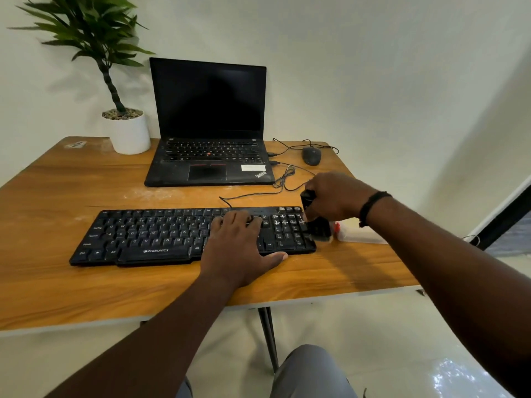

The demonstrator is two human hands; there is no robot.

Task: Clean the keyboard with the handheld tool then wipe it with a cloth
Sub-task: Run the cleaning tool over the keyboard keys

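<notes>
Two hands are being used at the right half of a black keyboard (161, 237), which is lying near the front edge of a wooden table (71, 282). The left hand (241, 248) is being pressed flat, fingers straight, over the keys left of the number pad, with the thumb spread along the keyboard's front rim. The right hand (334, 196) is being curled round a black handheld tool (316, 222), which is being held at the keyboard's right end, against the number pad. A white cloth (359, 234) is lying just beside that end, close to the table's right edge. Behind are a laptop (209, 124), a mouse (311, 155) and a potted plant (126, 130); bare tabletop is lying left of the keyboard.
</notes>
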